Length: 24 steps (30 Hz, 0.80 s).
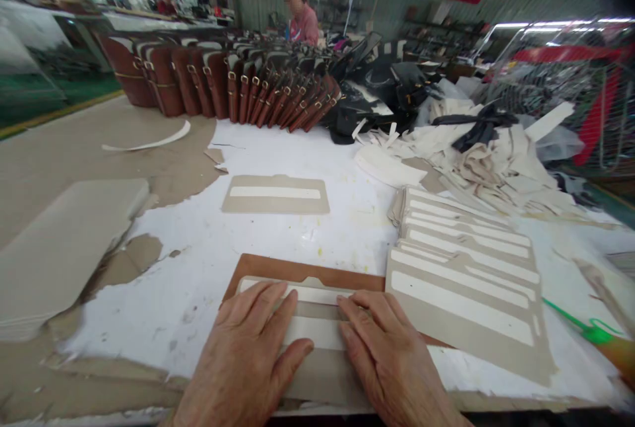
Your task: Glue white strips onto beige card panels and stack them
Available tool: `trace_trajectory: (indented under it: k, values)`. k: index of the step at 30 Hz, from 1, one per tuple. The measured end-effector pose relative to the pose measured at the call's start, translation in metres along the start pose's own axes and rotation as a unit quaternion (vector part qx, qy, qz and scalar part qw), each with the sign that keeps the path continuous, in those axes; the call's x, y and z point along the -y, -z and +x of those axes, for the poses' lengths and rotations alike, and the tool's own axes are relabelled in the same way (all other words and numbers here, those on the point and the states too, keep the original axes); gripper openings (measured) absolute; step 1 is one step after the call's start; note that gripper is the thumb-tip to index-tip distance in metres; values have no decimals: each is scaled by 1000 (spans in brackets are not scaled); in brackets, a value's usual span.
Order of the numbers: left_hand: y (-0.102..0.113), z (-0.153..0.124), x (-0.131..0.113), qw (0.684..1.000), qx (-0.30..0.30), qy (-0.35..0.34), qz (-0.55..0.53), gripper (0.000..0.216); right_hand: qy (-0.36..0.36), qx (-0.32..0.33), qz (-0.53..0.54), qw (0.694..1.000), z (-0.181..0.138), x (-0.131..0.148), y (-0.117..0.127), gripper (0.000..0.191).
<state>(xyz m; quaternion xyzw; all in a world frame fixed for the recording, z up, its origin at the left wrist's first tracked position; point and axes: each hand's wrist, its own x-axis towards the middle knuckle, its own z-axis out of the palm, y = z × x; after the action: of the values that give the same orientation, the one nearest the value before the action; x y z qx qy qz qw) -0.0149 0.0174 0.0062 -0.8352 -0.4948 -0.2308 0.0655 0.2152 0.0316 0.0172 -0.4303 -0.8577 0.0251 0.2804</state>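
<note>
My left hand (253,341) lies flat, fingers stretched, on a beige lining panel (317,374) with white strips across it. My right hand (384,348) rests on the same panel's right side, fingertips on its upper white strip (317,295). Beneath the panel lies a brown sheet (282,267), its top edge showing beyond my fingers. A stack of beige panels with white strips (461,301) is right beside my right hand, overlapping the brown sheet. One more beige panel with a single white strip (276,203) lies farther up the table. Both hands cover parts of the panel under them.
A pile of plain beige panels (74,242) sits at the left. Brown buckled bags (223,83) stand in rows at the back. Fabric scraps (496,149) and black pieces (372,93) heap at the back right. A green-nozzled bottle (598,332) is at the right edge. Someone (301,17) is beyond the bags.
</note>
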Motion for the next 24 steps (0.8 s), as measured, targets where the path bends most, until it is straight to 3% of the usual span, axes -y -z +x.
trace_trajectory:
  k: [5,17,20,24]
  values:
    - [-7,1,-5,999,47,8,17,42,10,58,-76,995,1,0,-23,28]
    - [-10,3,-10,999,17,19,31,35,57,22,-117,991,-4,-7,-20,26]
    - [-4,2,-6,999,-8,35,2,27,20,-2,-119,993,-21,-20,-7,18]
    - [18,-15,12,992,-72,88,-52,17,3,-47,-100,994,-70,-46,10,19]
